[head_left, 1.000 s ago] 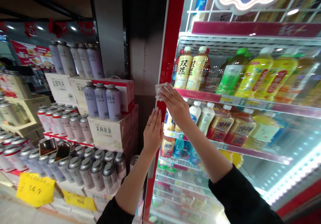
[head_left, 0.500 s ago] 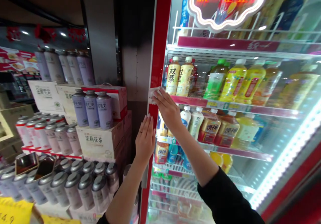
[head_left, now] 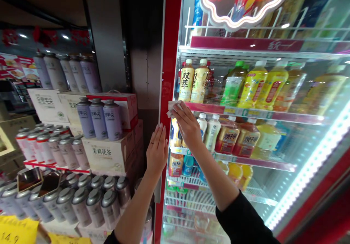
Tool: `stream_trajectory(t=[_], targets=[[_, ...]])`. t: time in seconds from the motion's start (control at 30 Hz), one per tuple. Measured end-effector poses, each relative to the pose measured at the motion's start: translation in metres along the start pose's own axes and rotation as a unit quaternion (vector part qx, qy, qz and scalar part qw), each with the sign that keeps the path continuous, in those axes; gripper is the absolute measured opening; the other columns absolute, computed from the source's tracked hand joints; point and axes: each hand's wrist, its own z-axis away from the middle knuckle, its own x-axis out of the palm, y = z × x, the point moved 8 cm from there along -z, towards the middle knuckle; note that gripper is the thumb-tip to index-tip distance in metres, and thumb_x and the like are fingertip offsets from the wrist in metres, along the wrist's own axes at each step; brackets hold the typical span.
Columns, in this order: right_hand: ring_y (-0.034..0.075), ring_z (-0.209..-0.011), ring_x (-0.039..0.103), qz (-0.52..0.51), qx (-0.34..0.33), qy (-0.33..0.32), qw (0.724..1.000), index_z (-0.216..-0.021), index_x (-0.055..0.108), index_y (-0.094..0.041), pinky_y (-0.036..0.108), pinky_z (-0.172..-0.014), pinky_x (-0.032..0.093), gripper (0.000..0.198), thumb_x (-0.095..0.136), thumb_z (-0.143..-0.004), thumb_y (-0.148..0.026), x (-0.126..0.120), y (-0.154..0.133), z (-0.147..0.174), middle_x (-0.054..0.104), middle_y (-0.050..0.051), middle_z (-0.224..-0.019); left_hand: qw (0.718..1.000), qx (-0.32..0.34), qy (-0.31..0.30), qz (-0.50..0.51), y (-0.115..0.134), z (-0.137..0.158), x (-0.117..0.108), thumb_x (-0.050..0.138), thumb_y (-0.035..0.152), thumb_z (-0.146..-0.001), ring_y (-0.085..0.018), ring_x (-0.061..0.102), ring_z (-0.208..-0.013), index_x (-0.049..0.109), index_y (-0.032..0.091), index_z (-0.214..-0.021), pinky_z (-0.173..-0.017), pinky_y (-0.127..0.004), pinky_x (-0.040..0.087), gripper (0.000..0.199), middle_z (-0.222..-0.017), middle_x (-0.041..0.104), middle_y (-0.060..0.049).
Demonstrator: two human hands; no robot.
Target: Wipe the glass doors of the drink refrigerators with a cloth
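My right hand (head_left: 188,125) presses a crumpled whitish wipe (head_left: 174,107) against the glass of a drinks fridge, close to the red door frame (head_left: 171,54). The wipe shows beyond my fingertips; the rest is hidden under the fingers. Lower and to the left, my left hand (head_left: 158,149) lies with fingers stretched along the left side of the red frame, with nothing in it. A ring sits on one of its fingers. Behind the glass, yellow-labelled tea bottles (head_left: 199,80) stand on a shelf just above my right hand.
Left of the fridge are stacked tea boxes (head_left: 104,154) and rows of lilac cans (head_left: 112,120). Yellow price cards (head_left: 18,229) hang at the lower left. A lit neon sign (head_left: 232,24) sits at the top of the glass, and a bright LED strip (head_left: 308,167) runs down the right.
My right hand and the wipe have slid slightly right and down, off the red frame's edge onto the glass. My left hand has stayed at the frame. The view has shifted a little.
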Motion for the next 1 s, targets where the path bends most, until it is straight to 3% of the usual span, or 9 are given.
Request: stream_trajectory(t=[0.13,0.27,0.4,0.53,0.67,0.8,0.9,1.0], targets=[[0.023,-0.161,0.052,0.018,-0.040,-0.035,0.998,-0.162,0.061,-0.028,0.047,-0.136,0.050,0.055,0.053,-0.113,-0.007,-0.018,-0.003,0.024,0.068,0.003,-0.161,1.000,0.003,-0.005,-0.005,0.001,-0.001,-0.001,0.051,0.013,-0.114,-0.025,0.041,-0.169,0.025,0.022,-0.181,-0.139,-0.046,0.043,0.072,-0.175,0.052,-0.015],[0.025,-0.159,0.055,0.030,-0.012,-0.007,0.999,-0.165,0.057,-0.032,0.050,-0.134,0.053,0.061,0.058,-0.110,-0.005,-0.041,0.013,0.035,0.068,0.002,-0.161,1.000,-0.007,-0.010,-0.002,0.000,0.001,0.001,0.050,0.013,-0.114,-0.025,0.042,-0.169,0.026,0.022,-0.180,-0.138,-0.046,0.044,0.071,-0.175,0.053,-0.015],[0.025,-0.160,0.054,0.028,0.016,0.024,0.999,-0.163,0.061,-0.029,0.049,-0.133,0.055,0.057,0.056,-0.111,-0.006,-0.031,0.011,0.019,0.070,0.005,-0.159,1.000,-0.008,-0.003,-0.005,-0.001,0.002,0.002,0.050,0.012,-0.114,-0.024,0.042,-0.169,0.027,0.022,-0.180,-0.138,-0.046,0.045,0.071,-0.174,0.054,-0.015],[0.024,-0.161,0.052,0.014,0.000,-0.023,1.000,-0.160,0.064,-0.028,0.048,-0.136,0.050,0.052,0.055,-0.112,-0.008,-0.014,-0.003,0.014,0.069,0.004,-0.159,1.000,-0.004,0.000,-0.009,0.000,0.000,0.000,0.050,0.013,-0.114,-0.024,0.042,-0.168,0.028,0.021,-0.180,-0.138,-0.045,0.044,0.069,-0.173,0.055,-0.015],[0.025,-0.160,0.053,0.023,-0.005,-0.040,0.999,-0.162,0.062,-0.029,0.049,-0.135,0.051,0.057,0.056,-0.111,-0.005,-0.030,0.001,0.033,0.068,0.004,-0.161,1.000,0.000,-0.003,-0.015,0.001,-0.001,-0.001,0.049,0.013,-0.114,-0.026,0.044,-0.167,0.032,0.021,-0.179,-0.138,-0.046,0.044,0.067,-0.173,0.054,-0.015],[0.029,-0.158,0.056,0.048,0.036,0.018,0.998,-0.166,0.056,-0.034,0.056,-0.132,0.055,0.064,0.058,-0.110,-0.005,-0.052,0.026,0.033,0.069,0.002,-0.160,1.000,0.000,0.000,-0.017,0.001,0.000,0.000,0.047,0.014,-0.115,-0.026,0.046,-0.165,0.035,0.020,-0.177,-0.137,-0.045,0.046,0.064,-0.172,0.054,-0.015],[0.030,-0.159,0.055,0.034,0.059,0.058,0.996,-0.165,0.058,-0.036,0.056,-0.133,0.055,0.060,0.055,-0.112,-0.008,-0.049,0.036,0.012,0.070,0.000,-0.159,1.000,0.004,0.011,-0.025,0.002,-0.002,-0.001,0.046,0.013,-0.115,-0.025,0.046,-0.165,0.035,0.020,-0.178,-0.138,-0.044,0.044,0.065,-0.172,0.055,-0.014],[0.028,-0.161,0.052,0.023,0.049,0.042,0.998,-0.165,0.058,-0.035,0.053,-0.135,0.053,0.057,0.052,-0.114,-0.009,-0.037,0.029,-0.002,0.068,-0.001,-0.162,0.999,0.008,0.006,-0.039,0.003,-0.004,-0.002,0.047,0.012,-0.114,-0.024,0.044,-0.166,0.030,0.021,-0.179,-0.140,-0.043,0.040,0.068,-0.172,0.054,-0.013]])
